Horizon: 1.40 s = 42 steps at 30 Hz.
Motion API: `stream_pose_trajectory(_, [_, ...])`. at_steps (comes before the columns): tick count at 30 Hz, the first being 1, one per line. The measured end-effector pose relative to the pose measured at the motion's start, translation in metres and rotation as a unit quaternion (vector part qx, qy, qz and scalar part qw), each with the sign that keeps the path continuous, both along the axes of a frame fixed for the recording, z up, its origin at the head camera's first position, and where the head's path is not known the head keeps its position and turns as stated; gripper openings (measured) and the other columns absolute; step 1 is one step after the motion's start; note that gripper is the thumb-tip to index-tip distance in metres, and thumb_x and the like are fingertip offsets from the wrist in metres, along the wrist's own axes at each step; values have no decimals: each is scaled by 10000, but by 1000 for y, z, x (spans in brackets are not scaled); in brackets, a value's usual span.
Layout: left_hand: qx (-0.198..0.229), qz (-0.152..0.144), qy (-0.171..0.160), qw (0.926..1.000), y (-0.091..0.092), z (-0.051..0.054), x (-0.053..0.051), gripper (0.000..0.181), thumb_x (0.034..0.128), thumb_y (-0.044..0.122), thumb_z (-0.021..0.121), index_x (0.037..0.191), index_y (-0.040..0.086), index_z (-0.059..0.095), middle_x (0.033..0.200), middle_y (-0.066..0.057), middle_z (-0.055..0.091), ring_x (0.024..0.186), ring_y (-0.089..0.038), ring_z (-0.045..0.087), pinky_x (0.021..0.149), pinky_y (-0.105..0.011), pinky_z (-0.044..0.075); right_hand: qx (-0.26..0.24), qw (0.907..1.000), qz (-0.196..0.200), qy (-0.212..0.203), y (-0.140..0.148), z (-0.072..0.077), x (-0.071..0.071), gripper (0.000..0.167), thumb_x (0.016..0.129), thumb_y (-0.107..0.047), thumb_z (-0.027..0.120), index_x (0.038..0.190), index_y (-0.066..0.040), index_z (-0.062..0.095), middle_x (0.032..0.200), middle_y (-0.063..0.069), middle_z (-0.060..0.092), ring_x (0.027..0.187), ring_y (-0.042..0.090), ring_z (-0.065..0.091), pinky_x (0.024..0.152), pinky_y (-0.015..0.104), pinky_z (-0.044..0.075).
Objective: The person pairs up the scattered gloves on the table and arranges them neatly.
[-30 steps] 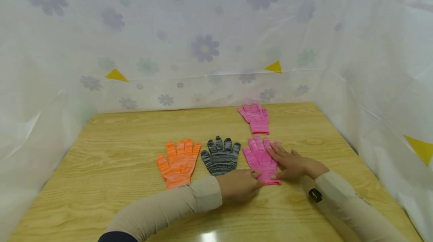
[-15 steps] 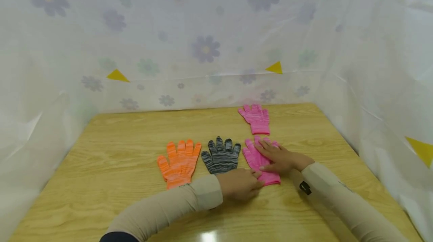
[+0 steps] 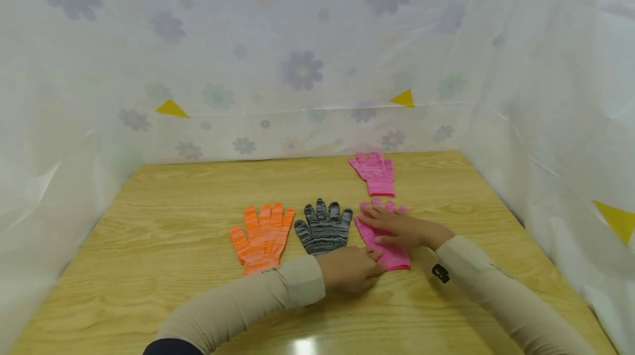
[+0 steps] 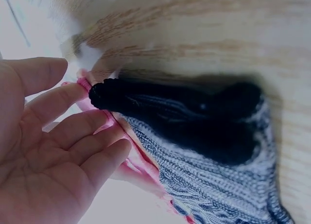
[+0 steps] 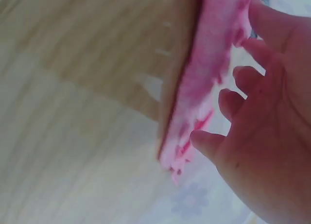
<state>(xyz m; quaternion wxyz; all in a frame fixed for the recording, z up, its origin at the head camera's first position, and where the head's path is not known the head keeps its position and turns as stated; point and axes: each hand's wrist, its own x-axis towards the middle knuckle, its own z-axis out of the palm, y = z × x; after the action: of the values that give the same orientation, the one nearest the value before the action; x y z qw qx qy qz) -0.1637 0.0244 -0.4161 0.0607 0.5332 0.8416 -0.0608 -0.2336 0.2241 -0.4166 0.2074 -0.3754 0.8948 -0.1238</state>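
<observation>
A pink knit glove [image 3: 395, 258] lies flat on the table, fingers pointing away and cuff toward me. My right hand [image 3: 409, 231] lies across its upper palm and finger roots with fairly straight fingers, hiding part of it. Near the cuff's left side, the fingertips of my left hand [image 3: 351, 269] touch the same glove. In the left wrist view that hand's fingers are loosely extended beside the open cuff of a black-and-grey glove [image 4: 214, 161]. The left hand and sleeve cover this glove's lower end in the head view. The right wrist view has the pink glove [image 5: 204, 63] beside the fingertips.
An orange glove [image 3: 263, 239] lies left of the black-and-grey one, its cuff partly behind the left sleeve. Farther back is a second pink glove [image 3: 375, 173]. The wooden table [image 3: 163, 211] is bordered by flowered white sheeting [image 3: 228, 57] with yellow triangles.
My right hand has slid left across the pink glove, from its right edge onto its middle. The left hand stays by the cuff, and the other gloves have not moved.
</observation>
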Motion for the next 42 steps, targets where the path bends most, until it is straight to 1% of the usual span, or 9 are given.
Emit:
stream_pose_trajectory(3, [16, -4, -2, 10000, -2, 2, 0, 362, 997, 294, 481, 1340, 211, 565, 1436, -56, 481, 1267, -179, 504, 1021, -271, 440, 293, 9995, 148, 39, -5, -3, -5, 578, 1026, -272, 426, 1535, -115, 199, 1593, 180, 36, 1446, 409, 16, 1113, 668, 22])
stream_pose_trajectory(11, [-34, 37, -105, 9999, -4, 2, 1, 385, 997, 286, 484, 1369, 205, 540, 1454, -67, 456, 1290, -187, 481, 1033, -282, 432, 831, 9964, -162, 79, -13, -8, -23, 625, 1020, -428, 372, 1548, -174, 153, 1602, 158, -1, 1447, 414, -26, 1116, 660, -15])
stream_pose_trajectory(15, [-58, 46, -111, 9999, -5, 2, 1, 384, 995, 289, 484, 1363, 198, 544, 1455, -75, 454, 1282, -198, 490, 1026, -291, 441, 692, 9972, -277, 28, -15, -9, -26, 630, 1023, -411, 379, 1548, -152, 145, 1599, 169, 17, 1441, 431, -20, 1108, 675, -3])
stream_pose_trajectory(20, [-10, 113, -140, 9998, -5, 1, 1, 391, 994, 283, 487, 1375, 207, 536, 1458, -71, 448, 1301, -194, 471, 1040, -283, 424, -204, 9970, -685, 284, -15, -6, -23, 689, 1013, -319, 456, 1536, -42, 104, 1585, 205, 78, 1438, 432, 56, 1104, 680, 35])
stream_pose_trajectory(22, [48, 80, -85, 9999, -5, 0, 1, 378, 992, 284, 491, 1358, 214, 553, 1444, -61, 470, 1280, -185, 492, 1021, -275, 441, -358, 9971, -534, 407, -14, -4, -18, 654, 1016, -281, 456, 1526, -17, 141, 1577, 224, 97, 1434, 437, 73, 1104, 681, 47])
stream_pose_trajectory(27, [92, 3, 116, 9999, -5, -2, 1, 358, 987, 289, 500, 1330, 218, 574, 1411, -51, 508, 1197, -176, 561, 958, -270, 487, -265, 9985, 199, 430, -15, 0, -6, 512, 1030, -202, 410, 1499, -39, 285, 1558, 241, 159, 1425, 455, 92, 1093, 695, 62])
stream_pose_trajectory(29, [78, -6, 129, 9999, -6, -3, 1, 351, 987, 287, 503, 1324, 216, 573, 1394, -52, 521, 1173, -175, 574, 945, -272, 495, -104, 9986, 257, 458, -16, -3, -4, 516, 1025, -202, 419, 1503, -59, 286, 1560, 230, 168, 1425, 449, 111, 1087, 702, 68])
stream_pose_trajectory(36, [61, -63, 169, 9998, -4, -5, 1, 354, 990, 294, 499, 1330, 234, 571, 1388, -26, 524, 1178, -162, 566, 952, -268, 488, 667, 9961, 7, 576, -21, -12, -6, 544, 1032, -299, 402, 1527, -136, 248, 1584, 189, 114, 1437, 406, 129, 1086, 701, 102])
stream_pose_trajectory(42, [127, 1, 222, 9997, -2, -7, 0, 333, 968, 290, 530, 1287, 228, 605, 1405, -55, 514, 1169, -177, 578, 938, -285, 502, 514, 9975, -226, 439, -22, -9, -14, 568, 1032, -334, 391, 1531, -123, 225, 1575, 240, 70, 1434, 443, 70, 1084, 706, 76])
